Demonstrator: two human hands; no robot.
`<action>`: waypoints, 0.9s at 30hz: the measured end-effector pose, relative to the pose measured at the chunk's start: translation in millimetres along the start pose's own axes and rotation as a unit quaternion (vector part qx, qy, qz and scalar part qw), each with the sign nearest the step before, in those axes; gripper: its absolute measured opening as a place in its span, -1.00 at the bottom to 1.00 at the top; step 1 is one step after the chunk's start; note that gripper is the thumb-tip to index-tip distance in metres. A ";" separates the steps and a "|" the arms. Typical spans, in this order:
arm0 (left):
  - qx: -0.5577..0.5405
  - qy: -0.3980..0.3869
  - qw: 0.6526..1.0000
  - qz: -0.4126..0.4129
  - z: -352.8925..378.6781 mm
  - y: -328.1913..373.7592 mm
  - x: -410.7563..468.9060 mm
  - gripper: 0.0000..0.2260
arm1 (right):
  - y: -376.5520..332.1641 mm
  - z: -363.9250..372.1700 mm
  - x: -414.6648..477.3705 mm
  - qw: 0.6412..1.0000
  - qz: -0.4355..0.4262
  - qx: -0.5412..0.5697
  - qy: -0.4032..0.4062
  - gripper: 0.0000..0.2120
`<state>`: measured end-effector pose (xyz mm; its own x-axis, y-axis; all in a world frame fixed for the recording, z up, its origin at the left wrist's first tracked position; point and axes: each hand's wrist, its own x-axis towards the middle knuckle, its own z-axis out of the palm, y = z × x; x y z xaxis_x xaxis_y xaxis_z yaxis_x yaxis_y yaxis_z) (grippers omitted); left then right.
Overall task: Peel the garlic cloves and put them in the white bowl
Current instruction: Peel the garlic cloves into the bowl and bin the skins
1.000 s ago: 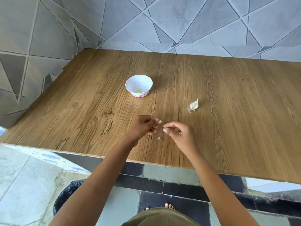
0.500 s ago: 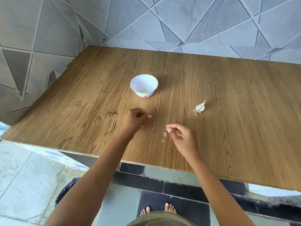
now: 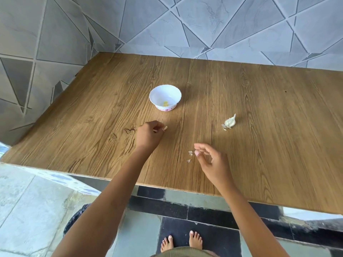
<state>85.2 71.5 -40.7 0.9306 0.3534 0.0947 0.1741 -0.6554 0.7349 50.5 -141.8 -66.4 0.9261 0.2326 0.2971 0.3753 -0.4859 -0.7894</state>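
My left hand pinches a small pale peeled garlic clove just below the white scalloped bowl mid-frame; my right hand is loosely curled, empty. The clove looks tiny and slick, so I'd grip its sides.

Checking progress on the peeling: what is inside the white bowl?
Inside the white bowl lies one small yellowish bit, likely peeled garlic, near the bottom. The inner side of the bowl's near wall cannot be seen from here.
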 end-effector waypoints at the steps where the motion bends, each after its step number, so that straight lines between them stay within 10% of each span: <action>1: -0.018 0.006 1.000 -0.002 -3.4 0.1 -4.0 -0.88 | -1.3 -1.9 -0.8 1.000 0.003 -0.001 0.004 -0.76; 13: -0.097 -0.064 0.993 -0.015 -1.8 8.6 -55.7 -0.90 | -19.5 -4.5 6.6 0.979 0.075 -0.130 -0.138 -0.48; 27: -0.229 -0.114 0.962 -0.094 -1.8 13.4 -60.7 -0.91 | -19.1 6.7 36.3 0.962 0.040 -0.210 -0.169 -0.90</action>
<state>30.5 42.4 -35.3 0.9520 0.2466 -0.1812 0.2357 -0.2132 0.9482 76.7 -118.4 -44.1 0.9138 0.4061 -0.0040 0.3511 -0.7948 -0.4950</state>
